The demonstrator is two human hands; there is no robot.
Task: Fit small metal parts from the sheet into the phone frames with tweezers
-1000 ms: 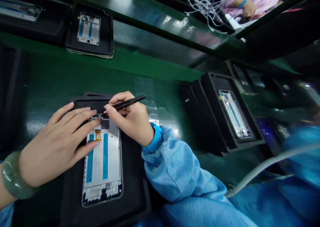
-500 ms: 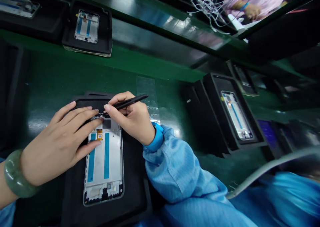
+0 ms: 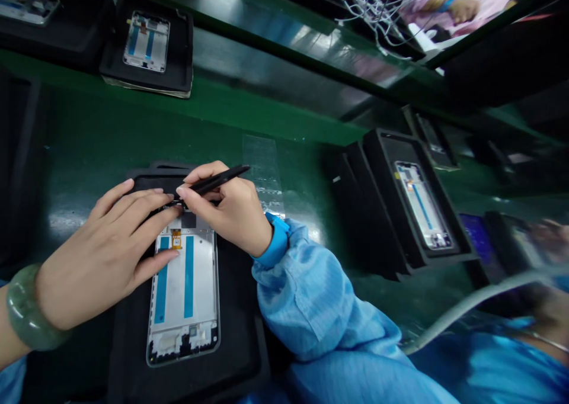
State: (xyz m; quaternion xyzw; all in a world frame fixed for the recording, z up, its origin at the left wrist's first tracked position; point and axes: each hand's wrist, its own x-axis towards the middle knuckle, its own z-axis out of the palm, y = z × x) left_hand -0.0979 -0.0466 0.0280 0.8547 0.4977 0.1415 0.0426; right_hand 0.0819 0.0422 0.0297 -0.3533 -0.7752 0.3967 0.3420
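A phone frame [image 3: 202, 285] with two blue strips and an orange flex cable [image 3: 176, 240] lies in a black foam tray [image 3: 242, 333]. Across its upper left part rests my left hand [image 3: 120, 238], fingers stretched out and the tips near the top edge. My right hand [image 3: 231, 208] pinches black tweezers [image 3: 217, 180] at the frame's top end. The tweezers' tips are hidden behind my fingers.
To the right stand stacked black trays [image 3: 377, 214], the top one with another phone frame [image 3: 424, 205]. A further tray [image 3: 180, 66] with a frame sits at the back left. A co-worker's blue sleeve [image 3: 511, 362] and a pale tube [image 3: 466, 306] are at lower right.
My right hand and the tweezers have shifted slightly left. My left hand stays in place on the frame. A co-worker's hands have come into view at the right edge.
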